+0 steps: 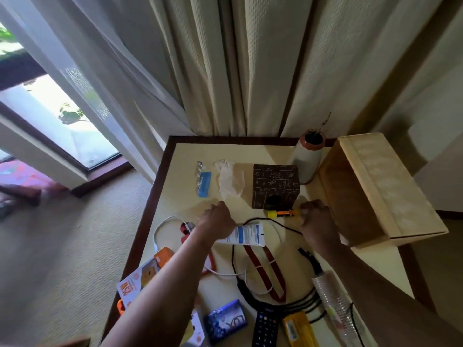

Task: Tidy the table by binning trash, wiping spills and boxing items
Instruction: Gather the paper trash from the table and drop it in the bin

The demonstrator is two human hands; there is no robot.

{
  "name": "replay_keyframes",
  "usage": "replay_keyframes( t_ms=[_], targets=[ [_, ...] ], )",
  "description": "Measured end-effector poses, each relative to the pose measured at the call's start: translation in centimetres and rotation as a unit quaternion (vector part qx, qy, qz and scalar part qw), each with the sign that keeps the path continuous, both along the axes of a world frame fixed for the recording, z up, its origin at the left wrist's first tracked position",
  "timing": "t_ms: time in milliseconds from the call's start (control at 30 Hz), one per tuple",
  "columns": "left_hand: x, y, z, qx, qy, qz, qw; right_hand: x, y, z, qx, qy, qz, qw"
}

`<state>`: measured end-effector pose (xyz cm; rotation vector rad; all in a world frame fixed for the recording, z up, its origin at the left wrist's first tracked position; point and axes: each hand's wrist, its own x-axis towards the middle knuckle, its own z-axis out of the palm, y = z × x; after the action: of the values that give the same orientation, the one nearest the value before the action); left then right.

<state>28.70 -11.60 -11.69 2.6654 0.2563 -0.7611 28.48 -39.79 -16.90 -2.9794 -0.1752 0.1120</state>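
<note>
My right hand (316,219) pinches the end of an orange and yellow marker-like item (280,213) that lies in front of a dark patterned box (275,182). My left hand (217,218) hovers palm down over the cream table (190,151), its fingers hidden under the knuckles, just past a white tube with a blue label (246,234). Beyond it lie a crumpled clear plastic wrapper (231,181) and a blue packet with foil (204,184). A faint brownish smear (198,209) marks the table left of my left hand.
A large open wooden box (370,196) stands at the right edge, with a tall cylinder vase (308,159) behind the dark box. Nearer me lie a red strap (268,271), black and white cables, a remote (265,326), stacked plastic cups (330,296), a blue soap pack (225,319) and an orange-white package (142,276).
</note>
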Motion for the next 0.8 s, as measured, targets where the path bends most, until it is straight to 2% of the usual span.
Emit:
replay_keyframes(
  t_ms=[67, 133, 200, 267, 333, 433, 533, 633, 800],
  targets=[
    [-0.2, 0.3, -0.4, -0.005, -0.007, -0.009, 1.0, -0.6, 0.3, 0.3, 0.096, -0.014, -0.043, 0.994],
    [-0.3, 0.9, -0.9, -0.008, -0.014, -0.029, 0.999, -1.6, 1.4, 1.4, 0.198, -0.034, -0.104, 0.974],
    [-0.4, 1.3, -1.5, -0.024, -0.032, -0.032, 0.999, -2.7, 2.6, 3.1, 0.259, -0.051, -0.141, 0.954],
    [-0.4, 1.4, -1.3, -0.073, -0.067, 0.009, 0.995, -3.8, 3.9, 4.6, 0.305, -0.069, -0.159, 0.936],
    [-0.5, 1.7, -0.8, -0.119, -0.104, 0.057, 0.986, -4.5, 5.5, 5.8, 0.342, -0.101, -0.146, 0.923],
    [-0.5, 2.4, 0.4, -0.157, -0.17, 0.076, 0.97, -4.9, 8.2, 7.3, 0.378, -0.13, -0.076, 0.914],
    [0.4, 3.2, 1.2, -0.177, -0.241, 0.108, 0.948, -4.1, 11.6, 8.3, 0.377, -0.118, -0.003, 0.919],
    [1.9, 4.7, 1.2, -0.178, -0.262, 0.145, 0.937, -2.0, 15.2, 8.8, 0.346, -0.065, 0.039, 0.935],
    [4.3, 7.4, 0.0, -0.118, -0.202, 0.072, 0.97, 2.8, 18.9, 7.5, 0.217, -0.053, 0.079, 0.972]
  ],
)
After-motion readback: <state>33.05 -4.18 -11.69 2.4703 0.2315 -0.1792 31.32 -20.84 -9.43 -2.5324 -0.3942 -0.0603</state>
